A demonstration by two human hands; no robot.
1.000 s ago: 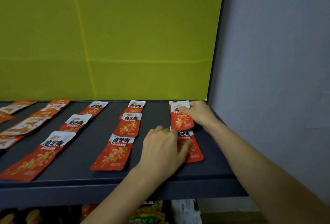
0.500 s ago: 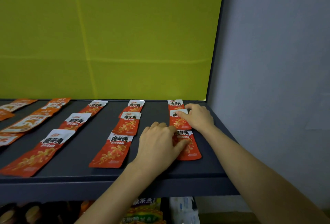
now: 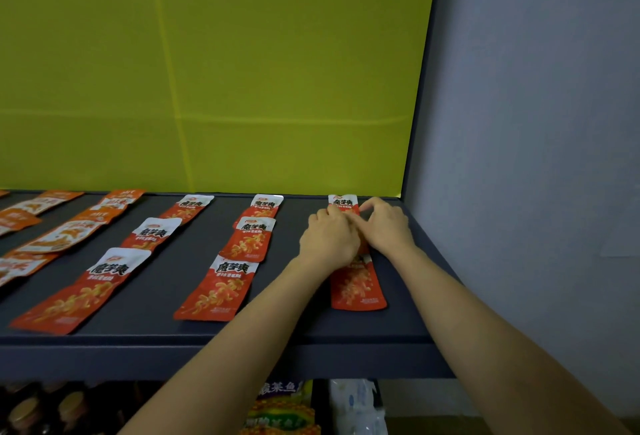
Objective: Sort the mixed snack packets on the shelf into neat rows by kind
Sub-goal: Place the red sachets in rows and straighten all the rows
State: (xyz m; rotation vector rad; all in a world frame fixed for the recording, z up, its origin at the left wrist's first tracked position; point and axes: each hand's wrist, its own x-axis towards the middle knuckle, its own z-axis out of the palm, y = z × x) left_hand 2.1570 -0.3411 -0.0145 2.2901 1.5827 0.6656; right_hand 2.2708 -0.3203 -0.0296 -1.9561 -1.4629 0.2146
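Both hands work at the column nearest the right end of the dark shelf (image 3: 149,296). They cover the middle red packet (image 3: 362,247), which lies flat between the rear packet (image 3: 343,200) and the front packet (image 3: 358,287). The right hand (image 3: 386,226) seems to pinch its top edge, thumb against forefinger. The left hand (image 3: 329,240) curls over it, its grip hidden.

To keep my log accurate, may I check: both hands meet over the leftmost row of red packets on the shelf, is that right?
Not quite. In the head view the left hand and right hand meet over the rightmost row of red packets on the shelf, beside the grey wall, not the leftmost.
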